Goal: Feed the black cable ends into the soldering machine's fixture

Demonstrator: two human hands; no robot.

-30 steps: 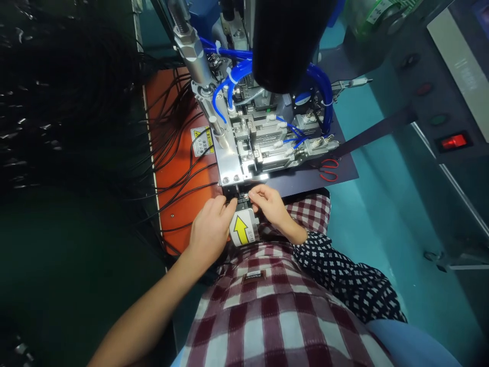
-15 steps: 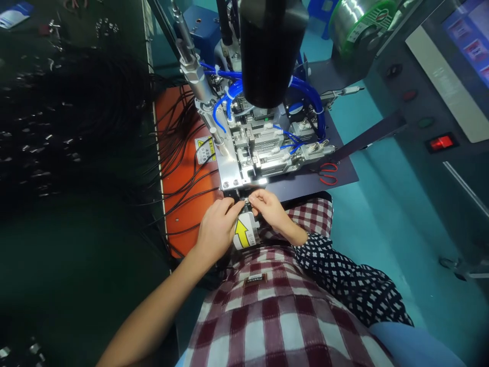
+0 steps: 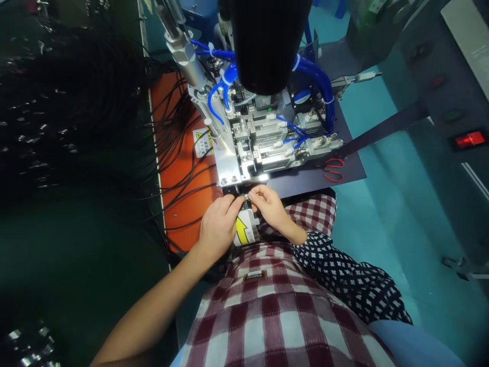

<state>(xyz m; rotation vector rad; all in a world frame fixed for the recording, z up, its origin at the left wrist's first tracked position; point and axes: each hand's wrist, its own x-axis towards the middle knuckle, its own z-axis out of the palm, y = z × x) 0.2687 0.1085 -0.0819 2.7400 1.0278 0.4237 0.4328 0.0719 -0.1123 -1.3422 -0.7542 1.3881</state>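
Observation:
At the front end of a metal machine (image 3: 263, 148) both of my hands meet over a narrow dark track. My left hand (image 3: 219, 219) has its fingers bent together, with the thumb tip at a tiny metal part (image 3: 246, 197). From the other side, my right hand (image 3: 269, 206) pinches with thumb and forefinger at the same small part. Its exact kind is too small to make out. Just below my fingers lies a white plate with a yellow arrow (image 3: 241, 232). The left fingertips are partly hidden behind that hand.
Black cables (image 3: 183, 176) run across an orange surface (image 3: 181, 211) on the left to a dark heap of cables (image 3: 76, 117). Red-handled scissors (image 3: 334, 171) lie on the grey plate at right. A black cylinder (image 3: 267, 46) hangs overhead. A red switch (image 3: 469, 138) glows at far right.
The camera view has shifted a little, so the machine and the control panel sit differently in the picture. Both hands stay at the same spot, fingers nearly unmoved.

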